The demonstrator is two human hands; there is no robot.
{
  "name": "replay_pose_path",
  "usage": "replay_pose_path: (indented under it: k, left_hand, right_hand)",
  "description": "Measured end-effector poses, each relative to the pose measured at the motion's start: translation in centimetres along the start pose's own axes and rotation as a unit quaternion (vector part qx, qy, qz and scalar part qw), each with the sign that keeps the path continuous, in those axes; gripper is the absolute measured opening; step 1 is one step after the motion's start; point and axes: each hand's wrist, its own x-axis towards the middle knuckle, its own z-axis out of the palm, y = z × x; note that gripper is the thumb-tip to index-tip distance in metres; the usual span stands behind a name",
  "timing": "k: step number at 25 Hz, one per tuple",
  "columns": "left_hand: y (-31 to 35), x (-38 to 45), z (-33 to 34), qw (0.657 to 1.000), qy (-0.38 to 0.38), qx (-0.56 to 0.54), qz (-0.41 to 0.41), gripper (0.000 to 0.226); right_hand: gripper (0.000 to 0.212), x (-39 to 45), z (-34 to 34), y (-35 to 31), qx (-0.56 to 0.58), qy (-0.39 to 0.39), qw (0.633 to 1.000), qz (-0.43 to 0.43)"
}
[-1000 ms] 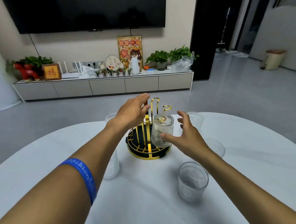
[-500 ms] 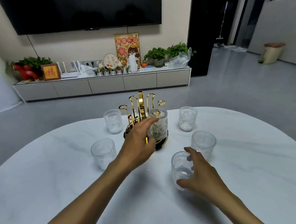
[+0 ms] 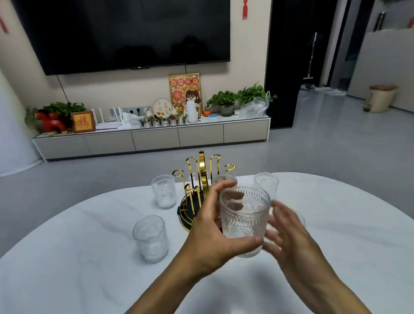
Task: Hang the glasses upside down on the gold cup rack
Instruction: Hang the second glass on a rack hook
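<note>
A ribbed clear glass (image 3: 245, 212) is held upright in the air in front of the gold cup rack (image 3: 203, 168). My left hand (image 3: 210, 238) grips it, thumb low at the front and fingers over the far rim. My right hand (image 3: 289, 231) is blurred just right of the glass with its fingers spread. One glass (image 3: 224, 178) hangs upside down on the rack, mostly hidden behind my fingers. Upright glasses stand on the white table (image 3: 87, 271): far left (image 3: 164, 191), near left (image 3: 150, 239) and far right (image 3: 266, 183).
Another glass edge (image 3: 301, 220) peeks out behind my right hand. The rack's black and gold base (image 3: 186, 212) sits mid-table. Beyond the table lie grey floor, a low TV cabinet (image 3: 152, 138) with plants and ornaments, and a wall-mounted TV.
My right hand lifted the near glass off the table. My left hand left the rack and took hold of that glass. The right hand's fingers have spread beside it.
</note>
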Motion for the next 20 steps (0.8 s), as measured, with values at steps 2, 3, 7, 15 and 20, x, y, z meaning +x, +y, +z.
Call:
replay_pose_path:
  k: [2, 3, 7, 15, 20]
  left_hand:
    - [0.4, 0.6, -0.1, 0.999, -0.002, -0.049, 0.016, 0.1]
    - [0.6, 0.9, 0.2, 0.998, -0.009, -0.055, 0.023, 0.101]
    - [1.3, 2.8, 0.3, 0.998, -0.051, 0.013, 0.039, 0.092]
    - [-2.9, 14.5, -8.4, 0.936, -0.002, 0.349, -0.054, 0.045]
    - [-6.5, 16.1, -9.6, 0.951, -0.009, 0.291, -0.099, 0.042]
  right_hand:
    - [0.059, 0.0, 0.9, -0.7, 0.075, -0.074, 0.981, 0.166]
    - [0.063, 0.0, 1.3, -0.9, 0.12, -0.114, 0.963, 0.213]
    - [0.044, 2.1, 2.0, -2.8, 0.212, -0.072, 0.958, 0.179]
    - [0.052, 16.0, 2.1, -10.8, -0.278, 0.125, 0.914, -0.267]
    - [0.063, 20.9, 1.9, -8.2, -0.44, -0.011, 0.863, -0.249]
